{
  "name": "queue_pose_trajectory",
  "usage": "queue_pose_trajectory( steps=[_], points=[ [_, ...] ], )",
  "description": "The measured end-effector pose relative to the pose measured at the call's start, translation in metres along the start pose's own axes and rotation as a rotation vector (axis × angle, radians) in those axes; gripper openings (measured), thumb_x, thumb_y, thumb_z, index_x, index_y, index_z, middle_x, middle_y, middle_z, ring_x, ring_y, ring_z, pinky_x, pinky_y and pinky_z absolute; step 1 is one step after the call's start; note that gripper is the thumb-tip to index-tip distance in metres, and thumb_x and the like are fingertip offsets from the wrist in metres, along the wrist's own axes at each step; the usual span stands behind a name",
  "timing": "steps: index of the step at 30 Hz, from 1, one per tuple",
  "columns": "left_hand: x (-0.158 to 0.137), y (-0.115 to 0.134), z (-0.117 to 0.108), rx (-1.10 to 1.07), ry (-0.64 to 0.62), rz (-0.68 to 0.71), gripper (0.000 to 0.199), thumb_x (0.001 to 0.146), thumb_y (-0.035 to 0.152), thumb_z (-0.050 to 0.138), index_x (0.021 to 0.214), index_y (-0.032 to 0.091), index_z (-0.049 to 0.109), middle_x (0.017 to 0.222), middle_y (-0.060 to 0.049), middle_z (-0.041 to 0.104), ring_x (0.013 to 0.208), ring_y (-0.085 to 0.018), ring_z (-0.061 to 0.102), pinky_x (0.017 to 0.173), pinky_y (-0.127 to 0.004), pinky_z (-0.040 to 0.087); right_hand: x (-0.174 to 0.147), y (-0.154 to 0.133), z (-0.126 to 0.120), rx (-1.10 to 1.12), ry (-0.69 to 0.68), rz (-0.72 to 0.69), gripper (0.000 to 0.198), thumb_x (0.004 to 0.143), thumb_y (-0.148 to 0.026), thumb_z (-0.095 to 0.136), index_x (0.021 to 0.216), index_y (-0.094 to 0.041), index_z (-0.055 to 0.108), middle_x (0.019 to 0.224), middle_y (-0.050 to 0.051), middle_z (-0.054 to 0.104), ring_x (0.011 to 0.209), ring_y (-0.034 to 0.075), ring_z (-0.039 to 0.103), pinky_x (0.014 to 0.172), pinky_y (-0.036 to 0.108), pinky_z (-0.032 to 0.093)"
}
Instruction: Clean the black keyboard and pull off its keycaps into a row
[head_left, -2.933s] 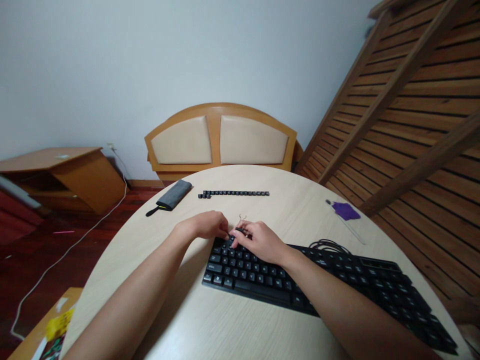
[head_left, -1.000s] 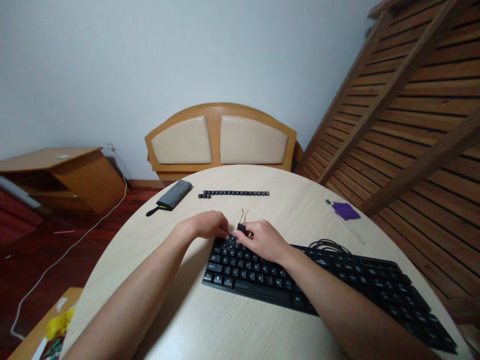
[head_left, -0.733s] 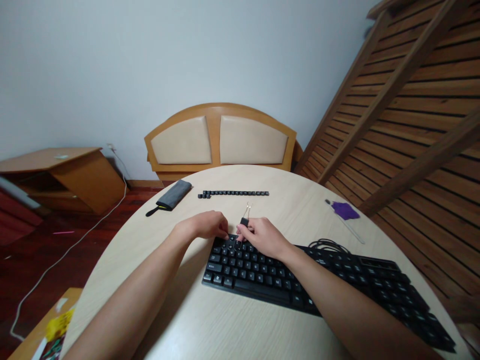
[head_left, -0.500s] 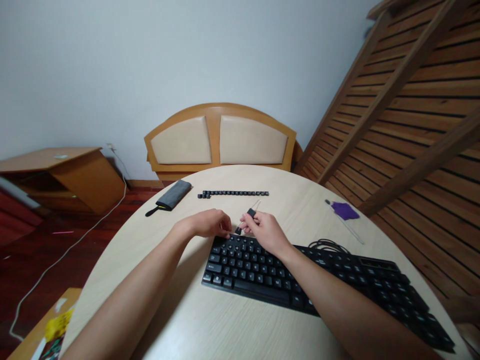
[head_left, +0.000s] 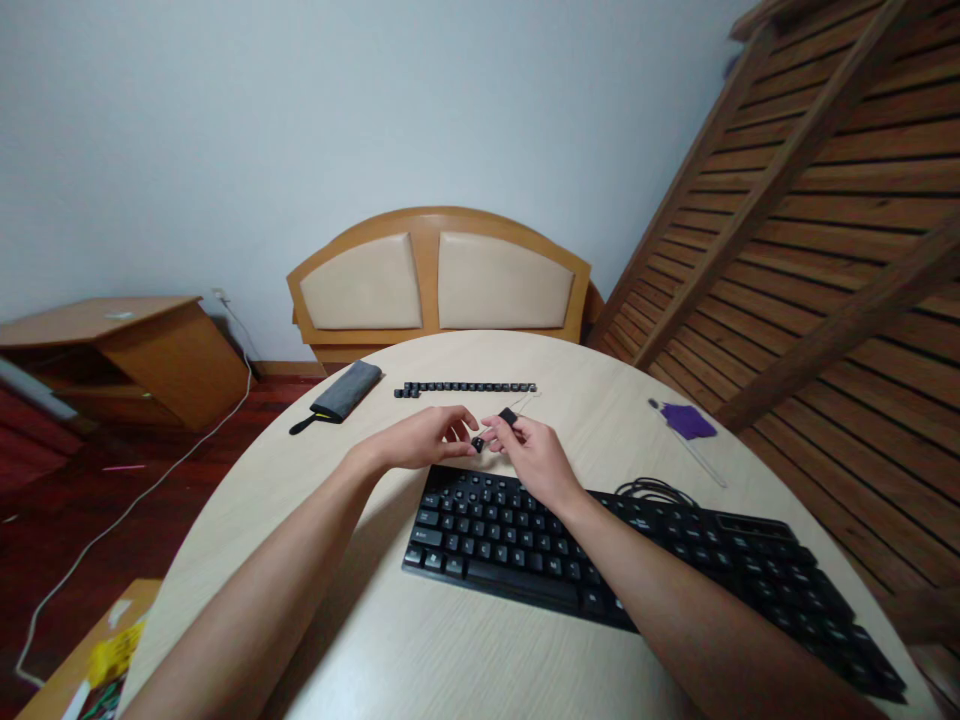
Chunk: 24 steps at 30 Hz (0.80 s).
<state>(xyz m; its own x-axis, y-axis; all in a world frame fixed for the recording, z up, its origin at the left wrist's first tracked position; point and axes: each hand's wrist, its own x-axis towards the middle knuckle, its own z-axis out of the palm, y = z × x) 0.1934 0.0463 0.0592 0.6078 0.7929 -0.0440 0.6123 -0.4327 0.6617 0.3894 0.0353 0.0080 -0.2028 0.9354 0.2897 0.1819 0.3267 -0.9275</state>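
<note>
A wire keycap puller with a black handle is pinched in my right hand, one wire loop pointing away from me. At its near wire end is a black keycap, just beyond the keyboard's far edge. My left hand reaches to this keycap from the left, thumb tip at its side and the curled fingers parted above. Below both hands lies the black keyboard, its upper left rows bare of some caps. My right forearm covers part of it.
Removed keycaps form a row at the back of the round table, several more at its left end. A grey pouch lies left; a purple cloth and a thin pale rod lie right. Coiled cable sits behind the keyboard.
Both hands have lifted slightly away from the keyboard toward the row of keycaps. The puller and the keycap at its end moved with them, and my left fingers spread a little.
</note>
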Motion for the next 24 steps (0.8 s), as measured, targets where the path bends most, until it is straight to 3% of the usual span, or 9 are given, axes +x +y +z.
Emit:
queue_pose_trajectory(
  steps=[4, 13, 20, 24],
  points=[
    [0.000, -0.001, 0.001, -0.007, 0.000, 0.046, 0.018, 0.086, 0.028, 0.058, 0.095, 0.014, 0.063, 0.088, -0.007, 0.071, 0.078, -0.017, 0.063, 0.071, -0.027, 0.047, 0.000, 0.000, 0.000, -0.007, 0.012, -0.002, 0.042, 0.091, -0.051, 0.054, 0.093, -0.013, 0.073, 0.089, 0.011, 0.075, 0.074, 0.019, 0.070, 0.071, 0.030, 0.055],
    [0.001, -0.004, 0.003, 0.014, 0.026, 0.063, 0.021, 0.087, 0.031, 0.059, 0.098, 0.014, 0.064, 0.087, -0.005, 0.070, 0.076, -0.016, 0.061, 0.070, -0.027, 0.046, 0.005, 0.010, 0.002, 0.104, -0.003, 0.065, 0.053, 0.088, -0.061, 0.052, 0.095, -0.012, 0.070, 0.084, 0.011, 0.074, 0.073, 0.018, 0.070, 0.069, 0.030, 0.056],
    [0.003, -0.004, 0.006, 0.057, 0.070, 0.080, 0.015, 0.089, 0.027, 0.058, 0.094, 0.015, 0.066, 0.082, -0.004, 0.070, 0.073, -0.015, 0.062, 0.067, -0.026, 0.047, 0.008, 0.011, 0.002, 0.138, 0.019, 0.121, 0.051, 0.084, -0.061, 0.058, 0.088, -0.012, 0.071, 0.076, 0.009, 0.072, 0.070, 0.018, 0.069, 0.068, 0.028, 0.056],
    [0.003, -0.001, 0.006, 0.044, 0.126, 0.122, 0.018, 0.087, 0.024, 0.063, 0.103, 0.016, 0.061, 0.086, -0.004, 0.071, 0.076, -0.016, 0.065, 0.069, -0.027, 0.049, 0.009, 0.012, 0.001, 0.176, 0.034, 0.142, 0.051, 0.082, -0.062, 0.059, 0.086, -0.012, 0.070, 0.075, 0.008, 0.072, 0.068, 0.017, 0.069, 0.066, 0.027, 0.056]
  ],
)
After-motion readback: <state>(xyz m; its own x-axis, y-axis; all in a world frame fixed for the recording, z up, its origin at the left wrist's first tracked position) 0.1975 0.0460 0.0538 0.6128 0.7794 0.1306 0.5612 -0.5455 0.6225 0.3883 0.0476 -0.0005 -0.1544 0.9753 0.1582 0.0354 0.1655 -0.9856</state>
